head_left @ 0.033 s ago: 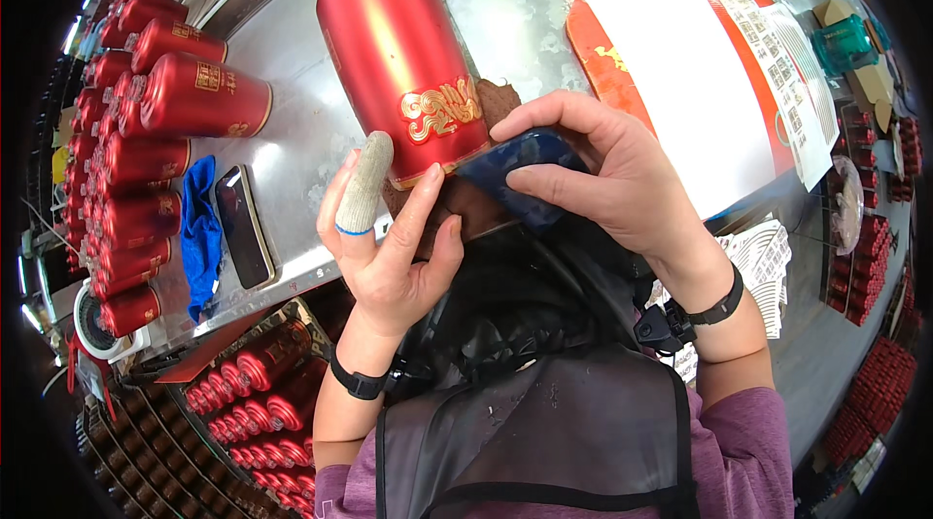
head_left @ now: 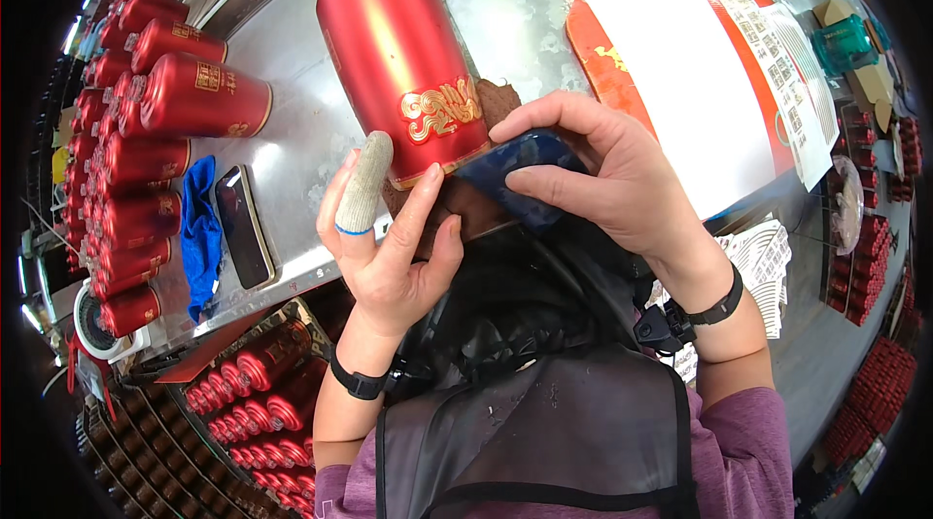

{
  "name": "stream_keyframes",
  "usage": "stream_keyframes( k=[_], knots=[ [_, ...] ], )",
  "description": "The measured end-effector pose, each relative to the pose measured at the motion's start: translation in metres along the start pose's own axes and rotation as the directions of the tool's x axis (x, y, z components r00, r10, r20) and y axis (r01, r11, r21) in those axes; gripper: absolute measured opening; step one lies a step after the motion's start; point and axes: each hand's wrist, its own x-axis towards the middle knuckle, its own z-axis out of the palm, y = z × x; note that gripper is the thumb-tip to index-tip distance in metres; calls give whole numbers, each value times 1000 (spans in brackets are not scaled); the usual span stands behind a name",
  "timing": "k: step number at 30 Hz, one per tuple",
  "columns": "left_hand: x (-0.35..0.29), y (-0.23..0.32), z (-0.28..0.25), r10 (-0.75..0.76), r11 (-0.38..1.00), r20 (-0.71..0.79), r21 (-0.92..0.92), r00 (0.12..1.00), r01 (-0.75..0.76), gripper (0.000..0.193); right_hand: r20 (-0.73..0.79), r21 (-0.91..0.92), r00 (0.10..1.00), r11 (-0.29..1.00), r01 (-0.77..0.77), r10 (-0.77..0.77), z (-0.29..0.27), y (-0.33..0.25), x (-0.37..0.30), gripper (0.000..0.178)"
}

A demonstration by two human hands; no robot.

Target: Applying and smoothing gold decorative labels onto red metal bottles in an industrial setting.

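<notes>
A large red bottle (head_left: 394,43) with a raised gold emblem lies on its side, its base toward me, on a metal worktable. My left hand (head_left: 389,247) is at the base's left side, fingers stretched and apart. One finger wears a pale knitted finger sleeve with a blue rim, and a fingertip touches the gold-edged base. A flat dark blue piece (head_left: 535,179), perhaps a scraper, is pinched between the thumb and fingers of my right hand (head_left: 622,179). Its edge is close to the base's right side, and brown cloth-like material (head_left: 499,103) shows beside the bottle.
Several red bottles (head_left: 204,96) crowd the table's left side, near a blue cloth (head_left: 200,237) and a phone (head_left: 245,227). To the right are a white sheet (head_left: 671,82) over a red board and printed sticker sheets (head_left: 768,52). More red bottles (head_left: 267,363) lie below the table edge.
</notes>
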Motion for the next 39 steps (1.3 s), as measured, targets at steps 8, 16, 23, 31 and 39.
stream_keyframes(
  k=[8, 16, 23, 31, 39],
  knots=[
    [0, 0, -1, -7, 1000, 3, -5, 1000, 7, 46, -46, -61, 999, 998, -15, 12, -2, -1, -1, 31],
    [1, 1, 0, 14, 1000, 0, -10, 1000, -14, 45, -15, 23, 999, 999, -40, 41, 2, 3, 1, 33],
    [2, 3, 1, 32, 999, -11, -19, 999, -32, 44, -9, -26, 1000, 1000, 10, -11, 2, 2, -1, 31],
    [2, 3, 2, 42, 999, 11, 0, 999, -42, 45, -29, 18, 999, 999, -42, 42, 1, 2, -1, 32],
    [0, 3, -3, 31, 1000, 4, -4, 1000, -31, 45, -61, -15, 997, 999, -37, 36, 0, 2, 0, 31]
  ],
)
